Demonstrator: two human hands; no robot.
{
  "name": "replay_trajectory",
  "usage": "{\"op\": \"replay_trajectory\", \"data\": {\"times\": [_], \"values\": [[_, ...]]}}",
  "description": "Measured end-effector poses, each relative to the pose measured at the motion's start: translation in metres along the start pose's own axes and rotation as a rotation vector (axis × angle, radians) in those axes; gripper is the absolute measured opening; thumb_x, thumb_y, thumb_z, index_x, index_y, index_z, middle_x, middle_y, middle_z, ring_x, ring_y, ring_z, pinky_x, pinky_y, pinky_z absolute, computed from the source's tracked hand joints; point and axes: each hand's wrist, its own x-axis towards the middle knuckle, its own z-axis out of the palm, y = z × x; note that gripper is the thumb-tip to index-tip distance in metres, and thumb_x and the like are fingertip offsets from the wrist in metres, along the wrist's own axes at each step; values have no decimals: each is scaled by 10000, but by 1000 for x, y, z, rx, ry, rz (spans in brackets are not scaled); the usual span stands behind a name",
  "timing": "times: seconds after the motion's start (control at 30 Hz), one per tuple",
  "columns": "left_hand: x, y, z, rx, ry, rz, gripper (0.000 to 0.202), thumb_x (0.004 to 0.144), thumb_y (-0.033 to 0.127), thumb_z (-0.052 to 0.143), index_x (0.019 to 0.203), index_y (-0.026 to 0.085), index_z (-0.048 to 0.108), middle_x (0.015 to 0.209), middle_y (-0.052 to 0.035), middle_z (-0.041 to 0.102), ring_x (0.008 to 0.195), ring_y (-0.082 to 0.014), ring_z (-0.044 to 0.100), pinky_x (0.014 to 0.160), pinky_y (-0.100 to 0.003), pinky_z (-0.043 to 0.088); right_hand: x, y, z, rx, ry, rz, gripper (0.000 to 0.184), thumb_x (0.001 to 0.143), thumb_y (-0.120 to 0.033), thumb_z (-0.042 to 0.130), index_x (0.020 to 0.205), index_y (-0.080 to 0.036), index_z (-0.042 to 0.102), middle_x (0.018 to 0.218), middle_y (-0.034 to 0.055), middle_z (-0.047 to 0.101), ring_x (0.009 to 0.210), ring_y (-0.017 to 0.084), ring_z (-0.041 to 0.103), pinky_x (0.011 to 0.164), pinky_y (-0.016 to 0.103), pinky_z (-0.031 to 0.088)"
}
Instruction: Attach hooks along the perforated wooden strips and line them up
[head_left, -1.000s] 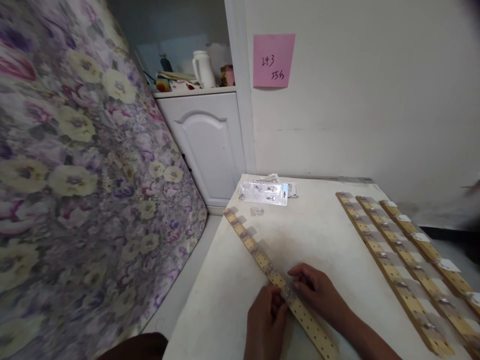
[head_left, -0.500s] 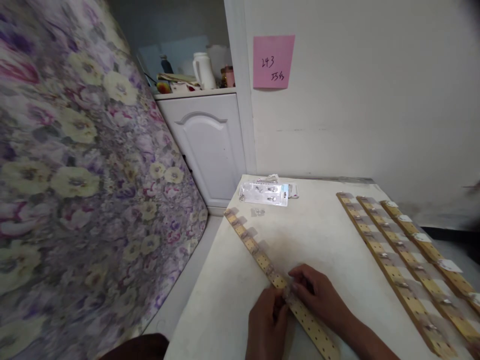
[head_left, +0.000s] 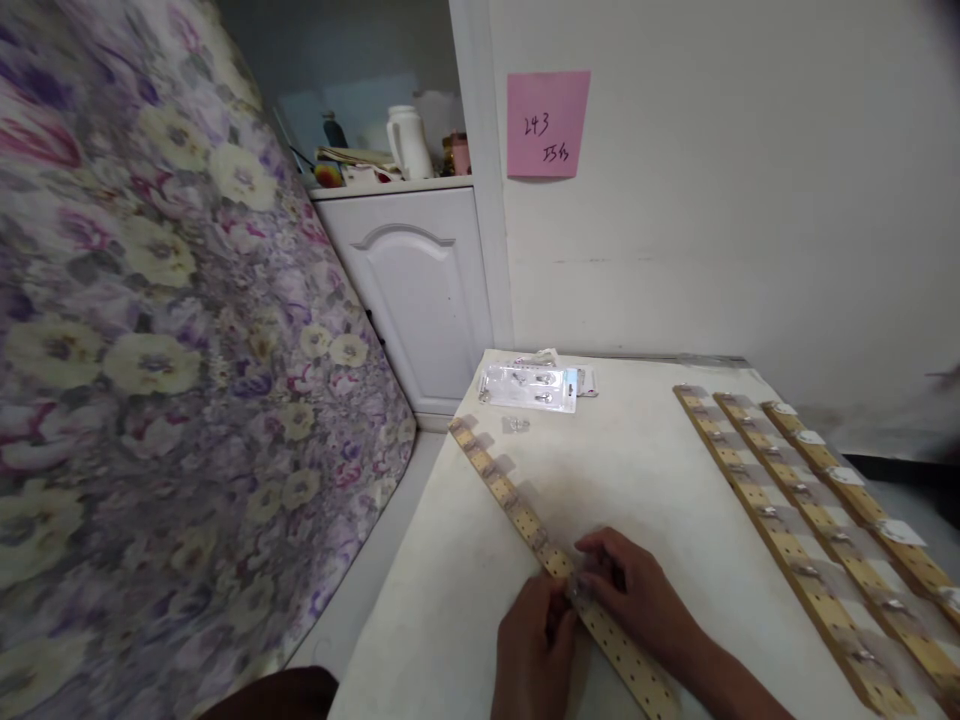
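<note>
A long wooden strip with holes (head_left: 622, 655) lies slantwise across the white table, its far part carrying a row of clear adhesive hooks (head_left: 501, 490). At its near half, my left hand (head_left: 534, 645) is closed, thumb and fingers pinched at the strip's left edge against a clear hook (head_left: 577, 588). From the other side my right hand (head_left: 637, 595) reaches over, thumb at that same hook and index finger curled above. The fingertips partly hide the hook. Another loose clear hook (head_left: 515, 425) rests beyond the strip's far end.
Clear blister packs (head_left: 529, 388) lie at the table's back left. Three more wooden strips (head_left: 817, 520) with hooks or white tags lie along the right. A wall with a pink note (head_left: 547, 123) stands behind; a floral curtain (head_left: 187, 350) and white cabinet (head_left: 420, 290) are left.
The right hand's thumb and fingers have shifted very slightly at the clear hook. My left hand and the strip look unmoved.
</note>
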Motion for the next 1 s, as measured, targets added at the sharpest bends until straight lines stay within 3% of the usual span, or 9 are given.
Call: {"op": "replay_trajectory", "data": {"times": [0.5, 0.7, 0.83, 1.0], "values": [[0, 2, 1, 21, 7, 0, 142, 789, 195, 516, 877, 218, 625, 766, 5, 653, 703, -148, 572, 654, -238, 426, -1, 2, 4, -56, 1, 14, 268, 727, -247, 619, 991, -208, 589, 792, 3, 617, 692, 156, 549, 638, 267, 434], [-3, 1, -3, 5, 57, 24, 173, 809, 201, 516, 955, 213, 607, 772, 4, 632, 695, -143, 564, 642, -234, 431, 0, 1, 6, -84, 23, 37, 275, 704, -239, 618, 976, -199, 596, 810, 15, 635, 705, 165, 564, 652, 273, 437], [-11, -4, -6, 19, 71, 116, 167, 871, 269, 469, 929, 223, 619, 836, -23, 619, 771, -159, 577, 705, -255, 456, 0, 0, 5, -83, 22, 49, 271, 698, -231, 615, 967, -198, 599, 804, 14, 632, 720, 169, 566, 670, 279, 441], [-17, -13, -1, 44, 39, 241, 298, 900, 284, 433, 1150, 248, 592, 954, -54, 608, 897, -179, 583, 807, -290, 476, 0, -2, 5, -72, 9, 48, 258, 715, -265, 618, 962, -194, 600, 753, 2, 613, 683, 161, 551, 646, 277, 434]]}}
